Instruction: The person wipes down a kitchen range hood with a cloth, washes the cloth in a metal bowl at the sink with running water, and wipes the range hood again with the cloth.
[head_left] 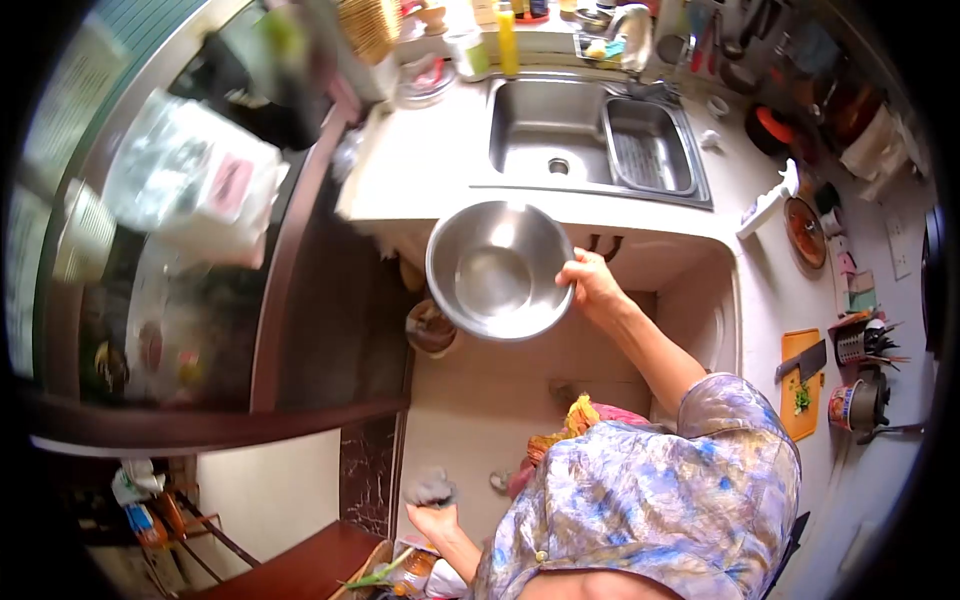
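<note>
A round metal bowl, with nothing in it, hangs in front of the counter edge below the sink. My right hand grips its right rim, with the thumb and fingers pressed on the edge. My left hand is low down near the floor, palm partly up. A blurry grey item lies at its fingertips; whether the hand holds it is unclear. The metal sink has a smaller basin with a drain tray on its right.
On the right counter lie a cutting board with a knife and chopped greens, a pot and a white spray bottle. A dark-framed glass cabinet stands left. A bin is under the counter edge.
</note>
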